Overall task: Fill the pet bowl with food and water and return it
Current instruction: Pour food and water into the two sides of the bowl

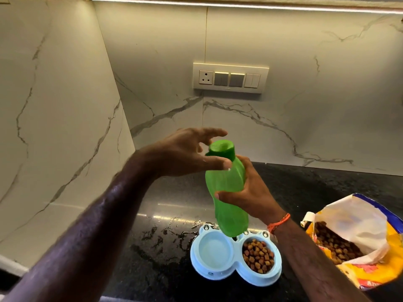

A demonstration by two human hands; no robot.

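Green plastic catches the eye first: a translucent bottle (227, 190) held up above the black stone counter (316, 188), tipped a little with its capped end toward the wall. The right hand (253, 192) grips it round the middle, fingers curled behind and the thumb pressed across the front. An orange thread band (279, 223) circles that wrist. The left hand (185, 153) is at the green cap (222, 150), its fingers spread and loosely bent around the top; the thumb lies against the bottle's shoulder just below the cap, but I cannot tell whether the fingers actually touch the cap.

Directly under the bottle's base sits the pale blue pet bowl (235, 277), a double dish resting flat on the counter near its front edge. Its left well (214, 250) looks pale inside, and I cannot say how much water it holds. Its right well carries brown kibble (258, 256). Spilled water (161, 234) spreads in streaks and puddles over the counter to the left of the bowl.

To the right, just beside the bowl, a yellow food bag (357, 273) lies open with more kibble showing in its mouth. White veined marble (65, 105) covers the walls, and a switch panel (230, 78) is set into the back one.
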